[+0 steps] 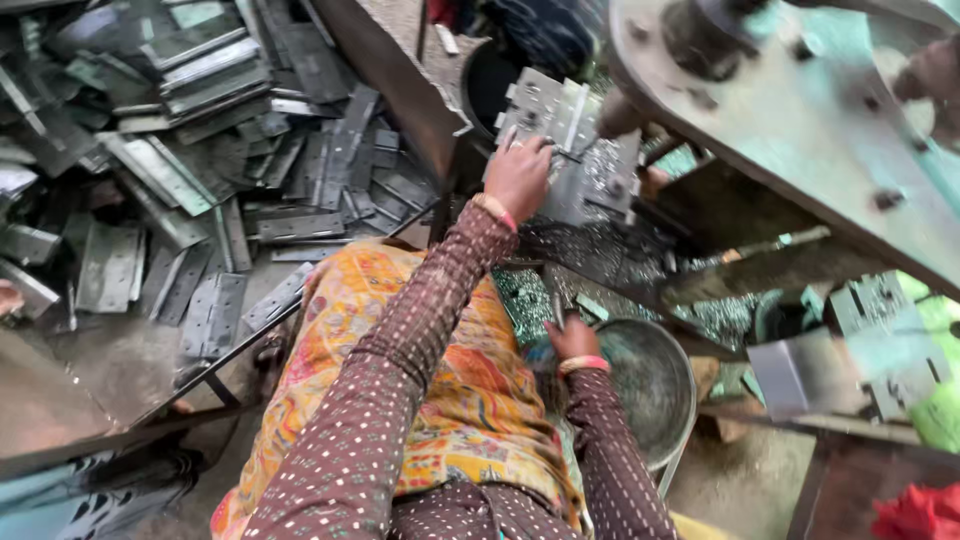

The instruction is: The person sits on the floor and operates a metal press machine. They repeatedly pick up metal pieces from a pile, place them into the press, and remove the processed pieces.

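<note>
My left hand (518, 178) reaches forward to the bed of a press. Its fingers are closed on the near edge of a grey perforated metal plate (565, 118) that lies under the punch head (620, 115). Lower down, beside my lap, my right hand (573, 338) is closed around a small thin metal piece (557, 308), close to the rim of a round metal basin (650, 385). Both arms wear dark dotted sleeves, and each wrist has a pink bangle. An orange patterned cloth (450, 400) covers my lap.
A big heap of grey hinge plates (200, 150) covers the floor on the left. The press's heavy steel frame (800, 120) overhangs the top right. Shiny punch scraps (600, 250) litter the bed. A dark bucket (490, 80) stands behind, and red cloth (920, 512) lies at bottom right.
</note>
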